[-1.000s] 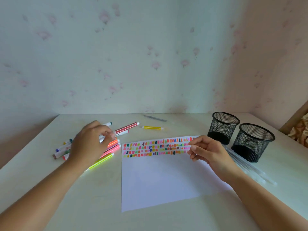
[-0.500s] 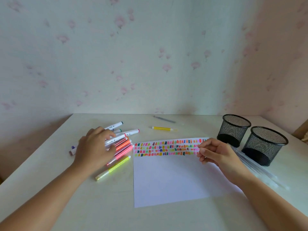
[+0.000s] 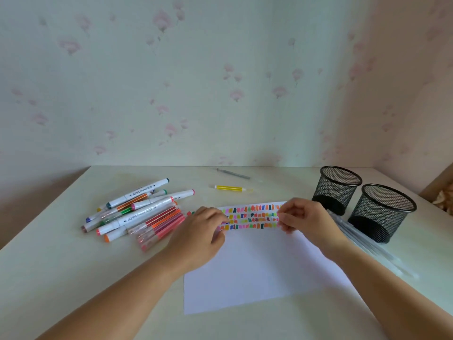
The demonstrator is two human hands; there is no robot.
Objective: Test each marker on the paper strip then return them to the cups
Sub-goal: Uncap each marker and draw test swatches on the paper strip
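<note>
A paper strip [image 3: 255, 217] covered with rows of coloured marks lies across the top of a white sheet [image 3: 257, 271]. My left hand [image 3: 203, 234] pinches the strip's left end. My right hand [image 3: 301, 218] pinches its right end. A heap of several markers [image 3: 139, 212] lies on the table to the left of my left hand, some white-barrelled, some red, orange and pink. Two empty black mesh cups [image 3: 339, 190] [image 3: 384, 212] stand at the right.
A yellow marker [image 3: 230, 188] and a grey pen [image 3: 234, 174] lie apart near the back of the table [image 3: 61, 266]. Several clear pens [image 3: 362, 244] lie in front of the cups. Walls close the back and right.
My left hand left the marker heap and moved right onto the strip's left end. The camera view shifted, so the heap now shows in full.
</note>
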